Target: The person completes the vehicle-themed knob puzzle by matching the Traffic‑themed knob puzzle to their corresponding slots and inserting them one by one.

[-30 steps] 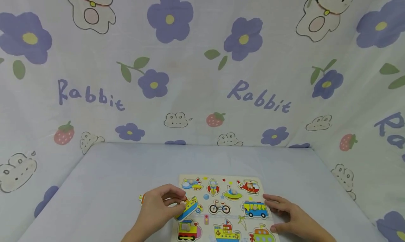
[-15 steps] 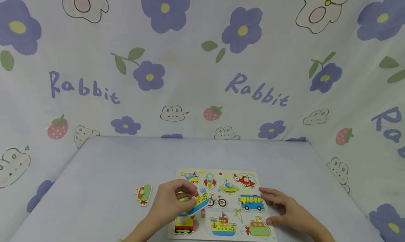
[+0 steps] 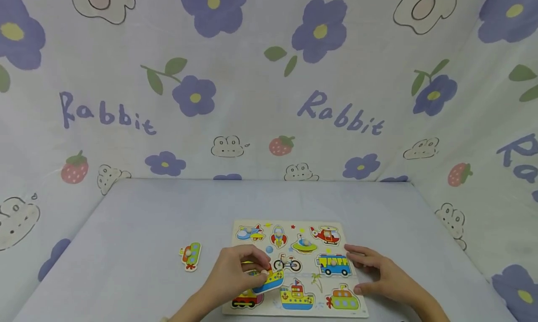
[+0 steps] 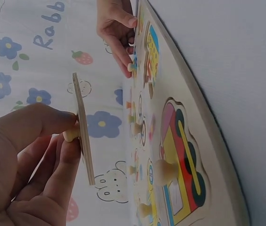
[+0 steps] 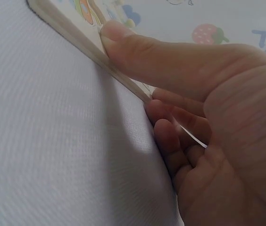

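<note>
My left hand (image 3: 240,270) pinches the small knob of a wooden ship puzzle piece (image 3: 271,281), holding it tilted over the left part of the puzzle board (image 3: 294,310). In the left wrist view the ship piece (image 4: 85,134) appears edge-on, apart from the board, its knob between thumb and fingertips. Below it, the train piece (image 3: 245,301) is partly covered in the head view. The board's ship picture (image 3: 297,297) lies just right of the held piece. My right hand (image 3: 380,275) rests along the board's right edge, thumb (image 5: 137,54) on the rim and the other fingers loosely bent beside it.
A green submarine piece (image 3: 191,256) lies on the pale tabletop left of the board. Knobbed pieces on the board include a bus (image 3: 334,265), helicopter (image 3: 327,236), bicycle (image 3: 287,263) and rocket (image 3: 278,237). A printed cloth wall (image 3: 252,79) stands behind.
My left hand has carried the ship piece rightward across the board, toward the ship picture. The submarine piece on the table has come into fuller view. My right hand stays at the board's edge.
</note>
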Demonstrator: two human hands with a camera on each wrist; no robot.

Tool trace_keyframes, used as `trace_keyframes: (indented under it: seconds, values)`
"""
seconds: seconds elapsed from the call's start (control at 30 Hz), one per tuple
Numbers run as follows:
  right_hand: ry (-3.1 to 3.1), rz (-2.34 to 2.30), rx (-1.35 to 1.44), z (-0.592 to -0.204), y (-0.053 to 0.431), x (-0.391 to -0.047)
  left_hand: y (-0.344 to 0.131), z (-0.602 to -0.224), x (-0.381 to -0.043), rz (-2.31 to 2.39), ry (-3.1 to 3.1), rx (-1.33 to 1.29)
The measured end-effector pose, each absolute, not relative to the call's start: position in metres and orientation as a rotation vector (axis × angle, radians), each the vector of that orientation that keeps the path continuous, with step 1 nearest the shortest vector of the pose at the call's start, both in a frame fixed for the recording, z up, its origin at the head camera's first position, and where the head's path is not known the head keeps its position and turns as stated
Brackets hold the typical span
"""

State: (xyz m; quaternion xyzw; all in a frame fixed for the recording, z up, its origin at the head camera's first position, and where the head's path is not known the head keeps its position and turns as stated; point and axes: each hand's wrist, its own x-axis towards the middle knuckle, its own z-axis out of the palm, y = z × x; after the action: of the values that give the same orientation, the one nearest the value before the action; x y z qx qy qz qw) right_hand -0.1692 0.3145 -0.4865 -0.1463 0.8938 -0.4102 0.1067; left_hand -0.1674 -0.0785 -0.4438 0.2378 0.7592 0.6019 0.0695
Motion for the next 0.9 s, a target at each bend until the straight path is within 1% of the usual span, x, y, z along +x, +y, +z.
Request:
trace_keyframes:
  seconds: [0.27, 0.6, 0.77, 0.9]
  values:
    - [2.634, -1.183, -0.416, -0.489, 0.315, -0.167, -0.076, -0.45, -0.163, 1.784, 2.25, 0.674]
    - [2.671, -1.149, -0.468, -0.486, 0.317, -0.169, -0.069, -0.454, -0.163, 1.856, 2.135, 0.759]
    - [2.667, -1.135, -0.411, -0.485, 0.316, -0.168, -0.058, -0.458, -0.16, 1.854, 2.094, 0.768]
    - [2.665, -1.136, -0.412, -0.485, 0.314, -0.169, -0.045, -0.461, -0.16, 1.74, 2.146, 0.801]
